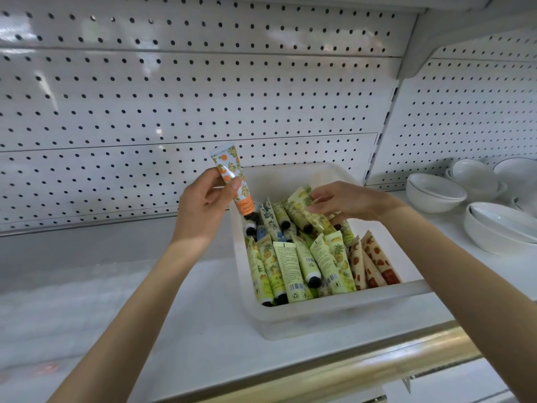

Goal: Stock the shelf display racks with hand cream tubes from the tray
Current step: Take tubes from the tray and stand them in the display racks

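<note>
We see the left hand raised just over the tray's back left corner, gripping one orange-print tube between thumb and fingertips. The tube stands nearly upright, tilted a bit, with its crimped end up and its black cap down, clear of the tray's contents. The right hand reaches into the back half of the translucent white tray, its fingers bent down onto a yellow lemon-print tube that leans among others. The thumb lies on a neighbouring tube, and we cannot tell whether this hand really grips one or only touches them. The rest of the stock is in the tray. The pale green pineapple-print tubes are packed along the near side, caps mostly down and some showing barcodes. The red strawberry-print tubes are at the near right, and a blue floral tube sits toward the back left beside more yellow ones. The tray sits on a white shelf, angled, with its near end close to the shelf's gold front strip. A white pegboard back panel rises behind the tray. In the next bay to the right, white bowls stand in stacks on the same shelf level, well apart from the tray. Both forearms are bare and come in from the bottom of the view.
</note>
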Demonstrator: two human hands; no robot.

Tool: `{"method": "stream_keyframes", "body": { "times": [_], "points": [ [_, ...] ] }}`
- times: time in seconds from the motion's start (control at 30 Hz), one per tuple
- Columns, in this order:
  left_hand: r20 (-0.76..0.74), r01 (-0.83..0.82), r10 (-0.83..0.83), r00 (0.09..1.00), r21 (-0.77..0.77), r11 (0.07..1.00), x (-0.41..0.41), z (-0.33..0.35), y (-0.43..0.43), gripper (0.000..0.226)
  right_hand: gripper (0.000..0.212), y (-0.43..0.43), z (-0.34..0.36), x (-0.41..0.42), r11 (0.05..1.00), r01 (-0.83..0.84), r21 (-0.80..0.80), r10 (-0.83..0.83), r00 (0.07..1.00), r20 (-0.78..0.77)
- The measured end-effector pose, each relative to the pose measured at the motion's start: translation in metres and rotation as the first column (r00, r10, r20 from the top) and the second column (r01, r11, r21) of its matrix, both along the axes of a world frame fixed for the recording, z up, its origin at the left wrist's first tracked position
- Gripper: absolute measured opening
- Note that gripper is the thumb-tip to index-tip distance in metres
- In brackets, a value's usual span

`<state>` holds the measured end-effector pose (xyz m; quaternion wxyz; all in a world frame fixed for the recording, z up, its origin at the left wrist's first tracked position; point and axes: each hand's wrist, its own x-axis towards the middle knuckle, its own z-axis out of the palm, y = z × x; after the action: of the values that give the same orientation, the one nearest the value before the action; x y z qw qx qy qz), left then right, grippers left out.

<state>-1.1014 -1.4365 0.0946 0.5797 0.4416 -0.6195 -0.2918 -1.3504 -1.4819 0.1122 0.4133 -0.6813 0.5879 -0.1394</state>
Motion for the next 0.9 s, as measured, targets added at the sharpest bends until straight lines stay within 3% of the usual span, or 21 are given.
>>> {"method": "stream_keyframes", "body": {
  "times": [0.33, 0.53, 0.73, 0.9],
  "points": [
    [-0.026, 0.049, -0.049, 0.998, 0.003, 0.999, 0.004, 0.001, 0.007, 0.009, 0.049, -0.003, -0.006, 0.0, 1.0, 0.025, -0.001, -0.025, 0.995, 0.094],
    [0.005, 0.108, -0.109, 0.994, 0.016, 0.994, 0.001, 0.002, 0.013, 0.011, 0.025, -0.001, -0.008, 0.0, 0.999, -0.026, 0.019, 0.023, 0.99, 0.139],
    [0.037, 0.169, -0.17, 0.985, 0.034, 0.985, -0.004, 0.004, 0.021, 0.013, 0.047, 0.001, -0.01, 0.003, 0.993, -0.083, 0.08, 0.075, 0.992, 0.1],
    [-0.003, 0.2, -0.2, 0.98, 0.011, 0.98, 0.002, 0.013, 0.027, 0.013, 0.026, 0.004, -0.006, 0.002, 0.988, -0.119, 0.103, 0.111, 0.99, 0.086]
  ]
}}
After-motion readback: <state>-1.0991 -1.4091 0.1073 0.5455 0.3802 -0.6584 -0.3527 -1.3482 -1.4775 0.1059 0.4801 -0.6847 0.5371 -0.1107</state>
